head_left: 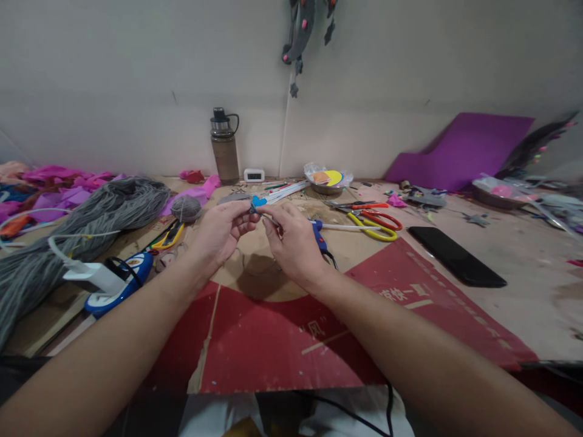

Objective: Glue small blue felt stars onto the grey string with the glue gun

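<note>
Between the fingertips of my left hand (226, 227) is a small dark grey piece (253, 209), too small to make out fully. My right hand (291, 240) pinches at the same piece from the other side, its fingers closed. Just beyond the fingertips shows a bright blue shape (259, 200); whether it touches the piece I cannot tell. Partly hidden behind my right hand lies a blue glue gun (320, 235) with a white glue stick (348, 227) at its back. A ball of grey yarn (186, 209) rests beyond my left wrist.
Red cardboard (268, 346) covers the table's front. Grey yarn (104, 224) and a blue power strip (121, 285) with a charger lie left. Scissors (378, 221) and a black phone (455, 256) are right. A water bottle (225, 152) stands by the wall.
</note>
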The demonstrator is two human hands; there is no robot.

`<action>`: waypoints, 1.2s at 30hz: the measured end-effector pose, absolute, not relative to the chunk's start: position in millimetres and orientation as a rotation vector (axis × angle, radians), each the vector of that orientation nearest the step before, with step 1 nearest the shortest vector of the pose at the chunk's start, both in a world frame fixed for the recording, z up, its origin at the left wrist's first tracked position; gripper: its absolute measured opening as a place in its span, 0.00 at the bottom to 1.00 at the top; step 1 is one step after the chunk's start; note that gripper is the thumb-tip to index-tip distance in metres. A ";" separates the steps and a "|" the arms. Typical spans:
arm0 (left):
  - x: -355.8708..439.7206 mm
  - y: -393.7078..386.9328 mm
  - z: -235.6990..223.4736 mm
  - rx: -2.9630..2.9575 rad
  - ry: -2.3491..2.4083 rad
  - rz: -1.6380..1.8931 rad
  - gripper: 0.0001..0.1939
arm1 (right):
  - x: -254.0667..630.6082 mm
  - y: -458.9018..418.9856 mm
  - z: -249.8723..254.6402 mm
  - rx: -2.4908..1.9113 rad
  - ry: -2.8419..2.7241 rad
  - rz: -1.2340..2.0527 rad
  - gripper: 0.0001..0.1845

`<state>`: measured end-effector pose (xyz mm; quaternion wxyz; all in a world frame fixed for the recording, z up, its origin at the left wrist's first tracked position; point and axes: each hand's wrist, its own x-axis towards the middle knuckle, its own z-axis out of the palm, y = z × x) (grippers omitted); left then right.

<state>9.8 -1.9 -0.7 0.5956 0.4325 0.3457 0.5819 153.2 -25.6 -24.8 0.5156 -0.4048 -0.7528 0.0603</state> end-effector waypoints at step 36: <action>8.8 -7.8 -4.4 1.643 1.119 1.246 0.06 | 172.2 -16.0 -7.7 -1.078 -1.766 -0.013 0.06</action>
